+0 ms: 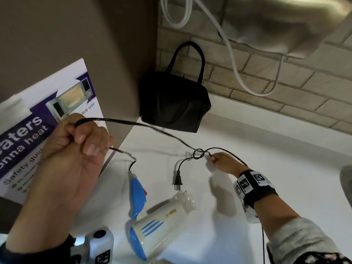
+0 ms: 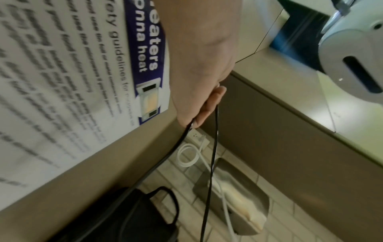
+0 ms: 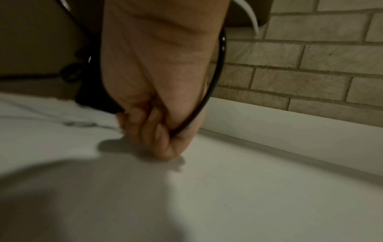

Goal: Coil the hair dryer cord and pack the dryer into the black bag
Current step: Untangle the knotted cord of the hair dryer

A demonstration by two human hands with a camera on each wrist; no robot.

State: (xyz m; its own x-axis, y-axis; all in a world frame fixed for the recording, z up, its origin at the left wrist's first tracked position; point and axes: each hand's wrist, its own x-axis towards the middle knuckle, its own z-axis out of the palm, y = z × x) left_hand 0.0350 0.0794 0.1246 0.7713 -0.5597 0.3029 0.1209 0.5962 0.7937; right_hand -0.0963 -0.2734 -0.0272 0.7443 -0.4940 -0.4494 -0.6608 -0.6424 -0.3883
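Note:
A white and blue hair dryer [image 1: 152, 221] lies on the white counter [image 1: 247, 187]. Its black cord [image 1: 152, 128] runs up into my raised left hand [image 1: 83, 138], which grips a bend of it in a fist, also seen as the left hand [image 2: 199, 104] with the cord [image 2: 211, 163] hanging from it. The cord crosses itself in a small loop [image 1: 199, 154] beside my right hand [image 1: 221, 161], which pinches it low over the counter; the right hand [image 3: 157, 131] holds the cord [image 3: 209, 91]. The plug [image 1: 177, 181] lies on the counter. The black bag [image 1: 175, 103] stands in the corner.
A poster [image 1: 43, 119] hangs on the brown panel at the left. A brick wall [image 1: 266, 77] backs the counter, with a white cable [image 1: 234, 60] and a metal dispenser [image 1: 282, 23] above. A sink edge [image 1: 345, 180] shows at far right.

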